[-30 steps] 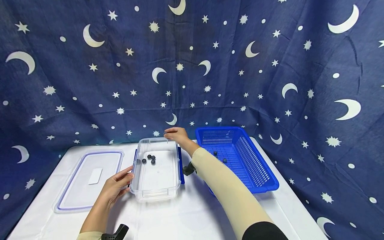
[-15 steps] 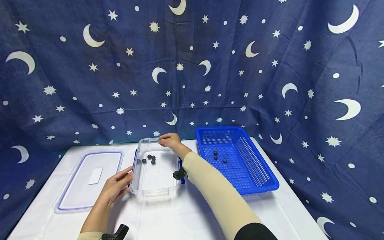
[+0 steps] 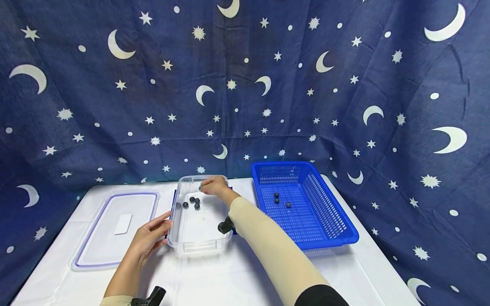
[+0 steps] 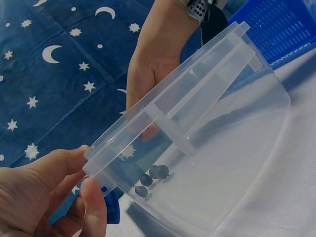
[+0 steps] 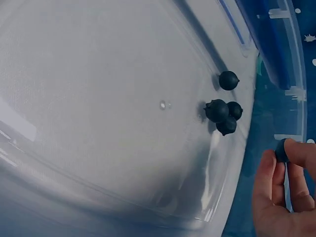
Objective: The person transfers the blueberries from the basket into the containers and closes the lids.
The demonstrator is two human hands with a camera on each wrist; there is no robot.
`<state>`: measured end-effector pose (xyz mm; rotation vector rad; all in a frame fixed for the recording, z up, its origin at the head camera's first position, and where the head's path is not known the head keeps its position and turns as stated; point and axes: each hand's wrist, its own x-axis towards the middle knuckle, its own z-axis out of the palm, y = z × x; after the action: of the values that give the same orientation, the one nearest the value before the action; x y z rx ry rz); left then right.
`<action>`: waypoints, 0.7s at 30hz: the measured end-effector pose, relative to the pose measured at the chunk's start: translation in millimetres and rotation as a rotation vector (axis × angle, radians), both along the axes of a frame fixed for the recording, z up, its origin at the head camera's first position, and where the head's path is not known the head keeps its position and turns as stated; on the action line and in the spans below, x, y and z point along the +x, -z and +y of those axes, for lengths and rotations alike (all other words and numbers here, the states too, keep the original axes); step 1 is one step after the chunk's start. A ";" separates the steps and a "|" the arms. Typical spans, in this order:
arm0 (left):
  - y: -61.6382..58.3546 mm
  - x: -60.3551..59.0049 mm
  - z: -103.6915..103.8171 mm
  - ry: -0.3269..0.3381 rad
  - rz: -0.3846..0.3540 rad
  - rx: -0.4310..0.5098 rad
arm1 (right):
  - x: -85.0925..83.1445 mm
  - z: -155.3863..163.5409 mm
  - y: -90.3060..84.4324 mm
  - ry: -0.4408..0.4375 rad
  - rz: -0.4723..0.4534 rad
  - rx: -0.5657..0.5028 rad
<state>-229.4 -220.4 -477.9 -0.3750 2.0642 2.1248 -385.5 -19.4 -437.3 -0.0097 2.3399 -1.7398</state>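
Right hand [image 3: 215,185] pinches a blueberry [image 5: 282,150] over the clear container [image 3: 199,244]; four more lie inside. Left hand [image 3: 148,239] grips the container's left rim. Berry looks soft, round, likely to roll: light fingertip pinch across its sides.

I pinch one dark blueberry [image 5: 282,149] in my right hand [image 3: 215,185] over the clear tub [image 3: 199,246], mid-tabletop; four more berries [image 3: 192,202] cluster near its far-left corner.
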 end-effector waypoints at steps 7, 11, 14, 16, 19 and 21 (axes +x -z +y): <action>-0.7 -0.1 0.2 0.003 0.001 0.004 | -9.6 -9.6 17.9 0.019 -0.039 0.149; -1.3 -0.5 0.4 0.005 -0.006 -0.002 | -12.3 -13.6 23.1 0.043 -0.049 0.243; -0.5 -1.5 0.0 0.006 -0.014 -0.007 | -10.8 -15.1 25.2 0.058 -0.056 0.311; 0.1 -2.1 -0.4 0.006 -0.019 -0.009 | -9.3 -15.5 26.7 0.064 -0.055 0.350; 1.1 -2.7 -1.0 0.006 -0.026 -0.010 | -8.6 -16.4 31.0 0.063 -0.051 0.364; 1.6 -2.6 -1.3 0.007 -0.026 -0.009 | -8.5 -17.2 34.1 0.060 -0.037 0.393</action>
<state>-232.0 -221.7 -479.5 -0.3938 2.0590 2.0963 -393.9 -36.6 -471.4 0.1571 2.6341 -1.2623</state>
